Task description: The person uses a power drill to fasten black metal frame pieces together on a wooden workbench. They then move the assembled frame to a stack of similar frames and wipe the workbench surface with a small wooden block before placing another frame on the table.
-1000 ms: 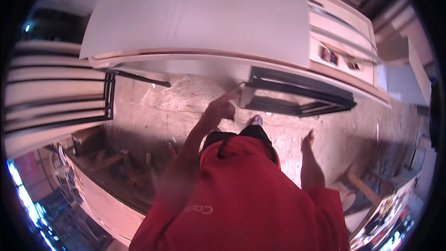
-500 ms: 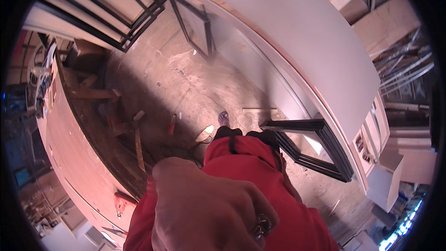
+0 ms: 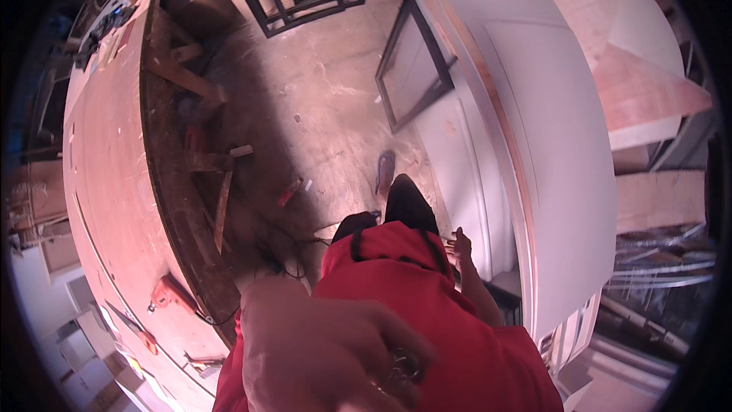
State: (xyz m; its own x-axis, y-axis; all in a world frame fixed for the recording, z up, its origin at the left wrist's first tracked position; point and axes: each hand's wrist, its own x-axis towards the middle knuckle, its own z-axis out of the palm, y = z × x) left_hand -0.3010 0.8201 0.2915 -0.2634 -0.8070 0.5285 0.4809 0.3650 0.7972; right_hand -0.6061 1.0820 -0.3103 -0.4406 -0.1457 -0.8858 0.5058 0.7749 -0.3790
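Close below me, my left hand [image 3: 320, 351] is raised in front of my red shirt [image 3: 396, 282], its fingers curled closed. A small shiny metal thing [image 3: 404, 366] shows at those fingers, blurred and partly hidden; I cannot make out what it is. My right hand [image 3: 460, 249] hangs by my right side, open with the fingers apart and holding nothing. It is nearest to a large white panelled piece [image 3: 553, 160] with a wood-coloured edge, and appears apart from it.
A plywood workbench [image 3: 114, 183] runs along my left, bearing an orange-red tool [image 3: 174, 295] and a handsaw [image 3: 131, 326]. A black frame [image 3: 393, 69] leans against the white piece. More black frames [image 3: 309, 8] stand ahead. Offcuts [image 3: 223, 210] and cords lie low by the bench.
My view has turned and moved forward between bench and white piece. My feet have stepped. My right hand has come into clearer sight; my left hand stays curled before my chest.
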